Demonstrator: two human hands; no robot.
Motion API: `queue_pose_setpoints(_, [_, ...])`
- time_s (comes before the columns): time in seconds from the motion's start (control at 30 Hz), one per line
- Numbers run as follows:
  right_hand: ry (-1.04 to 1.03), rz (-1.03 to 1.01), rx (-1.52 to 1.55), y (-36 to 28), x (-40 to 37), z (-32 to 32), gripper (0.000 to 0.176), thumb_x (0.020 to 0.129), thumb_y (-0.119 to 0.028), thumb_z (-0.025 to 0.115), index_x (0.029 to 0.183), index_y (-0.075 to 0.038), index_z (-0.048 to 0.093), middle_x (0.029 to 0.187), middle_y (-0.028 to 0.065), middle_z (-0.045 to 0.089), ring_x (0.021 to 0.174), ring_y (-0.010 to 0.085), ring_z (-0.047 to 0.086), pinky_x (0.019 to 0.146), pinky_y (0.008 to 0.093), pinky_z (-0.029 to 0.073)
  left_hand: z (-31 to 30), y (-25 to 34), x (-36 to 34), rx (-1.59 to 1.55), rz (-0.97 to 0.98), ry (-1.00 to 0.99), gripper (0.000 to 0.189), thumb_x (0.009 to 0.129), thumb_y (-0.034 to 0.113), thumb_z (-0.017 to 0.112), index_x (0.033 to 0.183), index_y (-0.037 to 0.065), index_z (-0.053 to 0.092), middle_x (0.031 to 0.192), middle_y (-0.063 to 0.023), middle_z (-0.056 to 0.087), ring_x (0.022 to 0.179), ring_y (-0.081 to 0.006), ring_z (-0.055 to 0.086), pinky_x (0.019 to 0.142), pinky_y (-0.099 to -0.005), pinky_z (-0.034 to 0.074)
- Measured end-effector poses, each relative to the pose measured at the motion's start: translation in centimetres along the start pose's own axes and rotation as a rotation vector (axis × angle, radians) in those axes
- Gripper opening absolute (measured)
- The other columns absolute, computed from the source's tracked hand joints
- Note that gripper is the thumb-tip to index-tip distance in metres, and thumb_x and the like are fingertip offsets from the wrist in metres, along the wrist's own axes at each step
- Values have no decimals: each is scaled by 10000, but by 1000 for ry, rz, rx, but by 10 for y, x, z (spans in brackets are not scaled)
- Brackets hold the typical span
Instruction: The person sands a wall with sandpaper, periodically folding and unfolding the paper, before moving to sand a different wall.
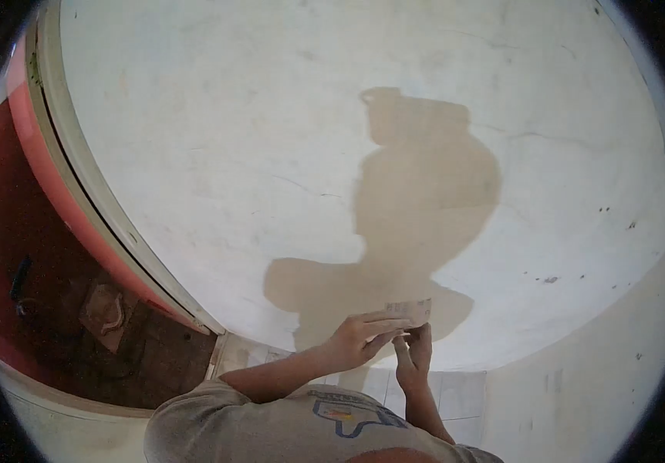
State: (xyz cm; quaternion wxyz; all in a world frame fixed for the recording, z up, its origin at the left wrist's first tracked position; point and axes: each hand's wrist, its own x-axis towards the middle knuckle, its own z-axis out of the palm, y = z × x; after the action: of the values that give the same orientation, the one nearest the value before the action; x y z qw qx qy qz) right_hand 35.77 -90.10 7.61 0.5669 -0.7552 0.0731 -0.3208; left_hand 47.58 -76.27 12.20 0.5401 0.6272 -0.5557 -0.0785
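Observation:
A small beige piece of sandpaper (410, 311), with dark print on its visible back, is held in front of my chest before the white wall. My left hand (357, 339) has its fingers stretched along the sheet's lower left edge, and the thumb lies below, so the sheet is pinched between them. From underneath, my right hand (414, 356) grips the lower right part, its fingers curled and its thumb pointing up. A small pale edge shows between the two hands. The sheet's other face is hidden.
The white wall (217, 139) ahead has fine cracks, several dark chips and my shadow. On the left, a doorway frame (89, 154) opens onto a dark floor with a brown board-like item (105, 316). Pale floor tiles (460, 397) lie below, and another wall (579, 378) stands at right.

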Motion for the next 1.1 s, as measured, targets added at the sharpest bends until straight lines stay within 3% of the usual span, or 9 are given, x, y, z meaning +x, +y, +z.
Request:
queue_pose_setpoints(0.03, [29, 55, 165, -10, -3, -5, 312, 945, -95, 616, 1236, -10, 541, 1164, 127, 589, 1034, 202, 597, 888, 353, 471, 6, 1, -5, -25, -34, 29, 320, 932, 146, 682, 1231, 35, 662, 1195, -154, 668, 1074, -284, 669, 918, -380, 545])
queue_pose_setpoints(0.2, [-22, 106, 180, -8, -22, -45, 285, 912, -33, 639, 1191, -7, 586, 1142, 114, 641, 1094, 225, 603, 962, 367, 453, 33, -6, -16, -301, -285, 86, 296, 890, 204, 758, 1087, -8, 694, 986, -126, 691, 895, -199, 681, 835, -324, 549])
queue_pose_setpoints(0.4, [-149, 29, 196, -3, -29, -59, 266, 840, 36, 688, 1093, 0, 614, 1102, 100, 643, 1094, 206, 584, 1009, 381, 421, 44, -9, -28, -272, -311, 147, 253, 893, 217, 760, 1034, 17, 697, 1010, -77, 689, 881, -156, 661, 801, -320, 532])
queue_pose_setpoints(0.6, [-177, 153, 372, 3, -39, -62, 198, 903, -28, 705, 1078, 3, 619, 1055, 86, 641, 990, 161, 616, 893, 308, 483, 57, 14, -24, -204, -365, 351, 284, 911, 211, 742, 1116, 26, 675, 1010, -83, 683, 916, -147, 653, 817, -324, 520])
queue_pose_setpoints(0.73, [-119, 214, 314, -9, -39, -56, 247, 885, -16, 724, 1112, 19, 633, 963, 59, 634, 923, 140, 642, 813, 277, 524, 73, -12, -43, -191, -398, 306, 323, 923, 202, 729, 1177, 16, 655, 1035, -94, 689, 962, -155, 650, 835, -335, 524])
queue_pose_setpoints(0.83, [-45, 20, 102, 0, -39, -50, 255, 894, 24, 700, 1125, 31, 592, 991, 80, 640, 898, 145, 652, 762, 280, 547, 76, -5, -50, -401, -534, 251, 336, 925, 197, 726, 1189, 0, 657, 1070, -108, 697, 999, -172, 653, 869, -344, 527])
queue_pose_setpoints(0.93, [-54, 159, 212, 2, -43, -50, 348, 880, 20, 716, 1195, 28, 568, 1093, 114, 595, 887, 142, 653, 746, 271, 553, 78, 21, -51, -552, -631, 241, 334, 925, 179, 724, 1185, -22, 664, 1102, -126, 699, 1034, -193, 655, 919, -348, 527])
queue_pose_setpoints(1.03, [-72, 132, 48, -8, -41, -54, 500, 838, -55, 786, 1268, 11, 540, 1221, 156, 529, 921, 162, 659, 753, 281, 552, 73, 31, -51, -527, -720, 230, 353, 924, 157, 724, 1208, -40, 651, 1120, -135, 692, 1061, -209, 652, 961, -356, 523])
queue_pose_setpoints(1.1, [-101, -25, -161, -6, -39, -57, 616, 798, -115, 833, 1321, -10, 527, 1305, 179, 495, 1013, 205, 645, 802, 320, 549, 75, 26, -54, -655, -753, 261, 369, 925, 145, 720, 1231, -44, 637, 1132, -137, 687, 1081, -218, 646, 966, -369, 523])
